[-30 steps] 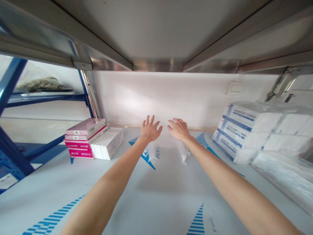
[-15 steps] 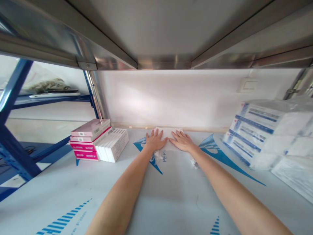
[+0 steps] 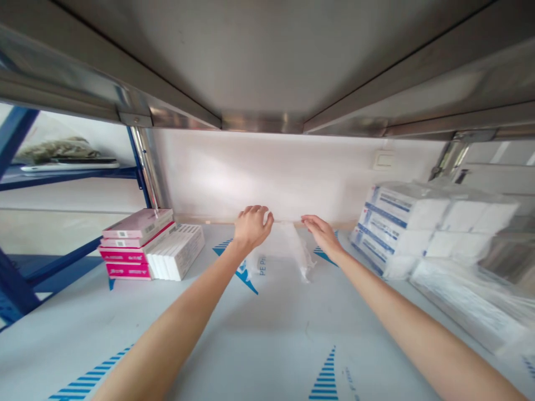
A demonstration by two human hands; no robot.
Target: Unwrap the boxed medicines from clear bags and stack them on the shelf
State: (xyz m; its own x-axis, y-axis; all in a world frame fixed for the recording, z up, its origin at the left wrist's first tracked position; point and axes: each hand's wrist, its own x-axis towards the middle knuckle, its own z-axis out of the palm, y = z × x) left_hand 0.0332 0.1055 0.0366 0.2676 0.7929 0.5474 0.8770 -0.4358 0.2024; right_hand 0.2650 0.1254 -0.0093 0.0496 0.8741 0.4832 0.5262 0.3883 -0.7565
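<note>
A white packet in clear plastic wrap lies flat at the back of the shelf, against the wall. My left hand sits on the packet's left far corner with its fingers curled over the edge. My right hand lies at the packet's right side, fingers stretched forward and close together, holding nothing. Both forearms reach in from the front of the shelf.
The shelf board is grey-white with blue printed marks. Pink and white boxes are stacked at the back left. Wrapped white packs with blue labels pile up at the right. A metal shelf hangs low overhead.
Both hands went from raised to flat on the packet. Now the left fingers have curled at its far edge and the right hand has slid off to the right.
</note>
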